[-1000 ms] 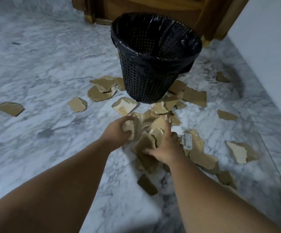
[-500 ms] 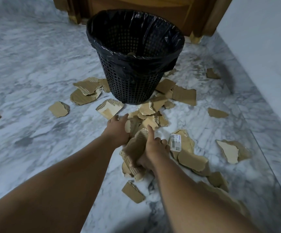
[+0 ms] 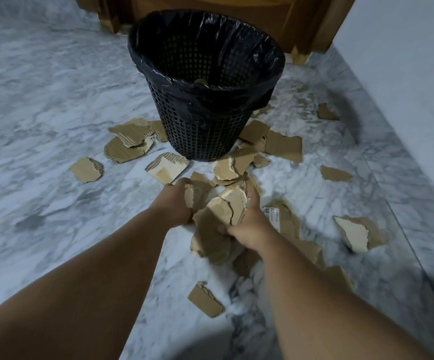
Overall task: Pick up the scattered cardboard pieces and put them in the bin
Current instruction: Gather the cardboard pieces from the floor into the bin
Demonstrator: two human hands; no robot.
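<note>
Just one view here, head-worn and wide-angle, looking forward and steeply down at the marble floor (image 3: 55, 100). Both arms (image 3: 93, 281) fill the bottom edge, left hand (image 3: 177, 203) and right hand (image 3: 247, 224) close under the lens at centre, black mesh bin (image 3: 205, 131) just beyond, wooden door frame (image 3: 309, 27) up top, wall (image 3: 405, 61) at right.

Marble floor (image 3: 55, 87), wooden door (image 3: 210, 6)

Left hand (image 3: 175, 203), right hand (image 3: 247, 224) clasp cardboard bundle (image 3: 218, 216) before bin (image 3: 205, 120).
</note>
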